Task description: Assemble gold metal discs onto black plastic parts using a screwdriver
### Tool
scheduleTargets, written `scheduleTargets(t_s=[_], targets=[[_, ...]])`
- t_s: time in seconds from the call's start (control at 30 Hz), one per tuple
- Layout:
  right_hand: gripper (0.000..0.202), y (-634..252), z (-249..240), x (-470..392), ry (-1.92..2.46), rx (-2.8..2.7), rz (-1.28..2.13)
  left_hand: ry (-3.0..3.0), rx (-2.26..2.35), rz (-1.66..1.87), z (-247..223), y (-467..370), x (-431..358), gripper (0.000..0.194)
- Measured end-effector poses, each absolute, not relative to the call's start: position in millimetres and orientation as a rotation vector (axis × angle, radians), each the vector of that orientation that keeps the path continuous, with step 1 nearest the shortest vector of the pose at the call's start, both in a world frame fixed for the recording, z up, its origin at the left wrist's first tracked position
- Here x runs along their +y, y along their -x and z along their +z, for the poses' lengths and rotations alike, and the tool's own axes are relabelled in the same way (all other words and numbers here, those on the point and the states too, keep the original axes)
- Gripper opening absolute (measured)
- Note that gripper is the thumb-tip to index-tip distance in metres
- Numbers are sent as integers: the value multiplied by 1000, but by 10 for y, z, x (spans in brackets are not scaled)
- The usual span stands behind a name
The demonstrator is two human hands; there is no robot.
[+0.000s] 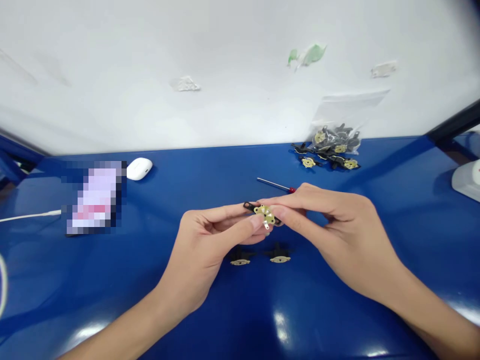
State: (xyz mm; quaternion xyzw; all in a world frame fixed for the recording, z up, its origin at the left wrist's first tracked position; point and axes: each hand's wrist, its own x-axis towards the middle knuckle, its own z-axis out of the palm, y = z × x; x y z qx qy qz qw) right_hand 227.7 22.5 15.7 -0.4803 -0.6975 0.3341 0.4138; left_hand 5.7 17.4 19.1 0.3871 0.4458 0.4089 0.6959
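Between my two hands is a small black part with a round brass-coloured plate (265, 214) and a short metal tab. My left hand (215, 235) pinches it from the left, thumb on the plate. From the right, the thumb and index finger of my right hand (333, 235) close on its other edge. Two similar parts, a left one (240, 261) and a right one (280, 259), lie on the blue table just below my fingers. A screwdriver (275, 184) with a thin metal shaft rests behind my right hand, which hides most of its red handle.
At the back right, a clear plastic bag (343, 112) holds several such parts, with more loose parts (330, 159) before it. Left are a pixelated phone (95, 197) with a white cable (30, 216) and a white earbud case (139, 169). A white wall (232, 115) bounds the blue table (180, 185).
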Motion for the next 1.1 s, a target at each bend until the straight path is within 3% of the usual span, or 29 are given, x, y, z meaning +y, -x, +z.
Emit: scheduleTargets(t_s=[0.27, 0.7, 1.1], targets=[[12, -2257, 174, 217, 1165, -1681, 887, -911, 1008, 865, 191, -6, 168, 24], [38, -2203, 139, 192, 1104, -1748, 708, -878, 943, 868, 206, -34, 147, 26], [26, -2146, 190, 171, 1124, -1618, 853, -874, 980, 833, 224, 42, 128, 22]])
